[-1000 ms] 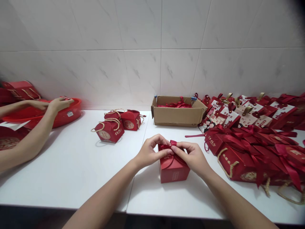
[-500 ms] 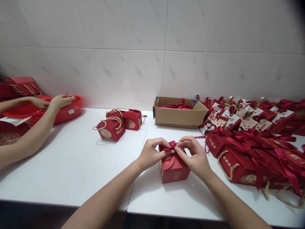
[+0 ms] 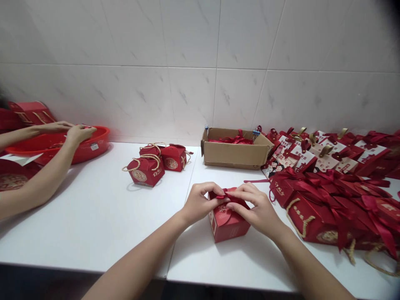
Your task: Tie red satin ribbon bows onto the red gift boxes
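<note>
A small red gift box (image 3: 230, 227) with a rounded front flap stands upright on the white table between my hands. On its top lies a dark red ribbon (image 3: 221, 196), partly covered by my fingers. My left hand (image 3: 201, 203) pinches the ribbon between thumb and fingers from the left. From the right, my right hand (image 3: 254, 206) holds the ribbon near its middle, the thumb low on the flap and the fingers bent over the top. The exact shape of the ribbon under the fingertips is hidden.
Behind the box stands a cardboard box (image 3: 236, 155) of red ribbons. Ribboned gift boxes (image 3: 325, 216) and white-and-red boxes (image 3: 301, 156) crowd the right. Three rope-handled boxes (image 3: 146, 171) sit left of centre. At far left, a co-worker's hands (image 3: 79, 134) work over a red basin (image 3: 90, 152).
My right hand has turned flatter, its thumb and fingers shifting left onto the ribbon's middle. My left hand keeps its pinch. The co-worker's farther hand has moved right and up, toward the nearer one.
</note>
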`<state>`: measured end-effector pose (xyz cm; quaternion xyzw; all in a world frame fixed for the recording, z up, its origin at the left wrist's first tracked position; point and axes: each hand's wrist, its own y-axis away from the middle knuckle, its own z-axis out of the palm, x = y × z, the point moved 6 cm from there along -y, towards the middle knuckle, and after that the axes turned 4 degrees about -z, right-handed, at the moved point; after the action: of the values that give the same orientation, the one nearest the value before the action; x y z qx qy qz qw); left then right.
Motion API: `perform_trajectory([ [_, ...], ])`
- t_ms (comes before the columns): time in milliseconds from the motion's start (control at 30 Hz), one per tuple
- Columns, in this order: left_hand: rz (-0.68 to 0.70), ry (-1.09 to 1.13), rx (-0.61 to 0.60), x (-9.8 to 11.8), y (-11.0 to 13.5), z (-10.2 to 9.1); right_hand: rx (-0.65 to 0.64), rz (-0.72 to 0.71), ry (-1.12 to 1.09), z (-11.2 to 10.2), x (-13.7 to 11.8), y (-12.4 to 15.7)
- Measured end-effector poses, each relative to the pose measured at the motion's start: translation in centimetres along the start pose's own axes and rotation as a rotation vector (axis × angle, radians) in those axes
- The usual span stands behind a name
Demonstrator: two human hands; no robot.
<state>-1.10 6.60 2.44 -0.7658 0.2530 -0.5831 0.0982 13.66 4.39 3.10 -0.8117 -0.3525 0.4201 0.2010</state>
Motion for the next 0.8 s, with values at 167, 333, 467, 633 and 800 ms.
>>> perform_trajectory([
  [167, -0.029, -0.002, -0.052, -0.5, -0.1, 0.1, -0.002, 0.059, -0.030, 0.0, 0.5, 0.2],
  [333, 0.002, -0.022, -0.125, -0.3, -0.2, 0.0, 0.021, 0.060, -0.025, -0.1, 0.7, 0.2],
  [467, 0.081, -0.078, -0.105, 0.4, -0.1, -0.2, 0.068, 0.091, -0.008, -0.2, 1.0, 0.1],
  [633, 0.233, -0.112, -0.023, 1.0, 0.2, -0.1, -0.094, 0.254, -0.240, 1.5, 1.5, 0.2],
  [800, 0.192, -0.112, 0.105, 0.9, -0.2, 0.1, -0.049, 0.320, -0.437, 2.4, 1.9, 0.3],
])
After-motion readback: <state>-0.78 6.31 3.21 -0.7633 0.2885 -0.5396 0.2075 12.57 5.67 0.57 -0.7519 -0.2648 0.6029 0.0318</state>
